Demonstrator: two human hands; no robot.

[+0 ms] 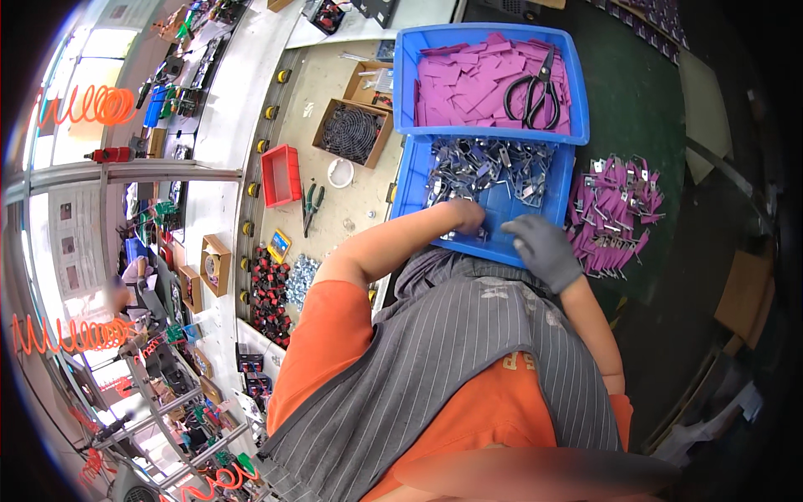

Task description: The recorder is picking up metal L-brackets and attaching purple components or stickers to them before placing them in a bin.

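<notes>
Head view: mid-frame, I can't tell either grip, left hand (468,217) or gloved right hand (544,251); metal brackets (456,171) seem light, stiff, best edge-pinched.

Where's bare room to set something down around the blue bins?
Bare: the dark green surface right of the upper blue bin, above the pink pile, and the tan bench between the round white item and lower blue bin. Crowded: pink pieces cover the upper bin, metal parts the lower one's far side.

Bright glare whitens the left, the right sits dim, and fisheye distortion curves the edges.
</notes>
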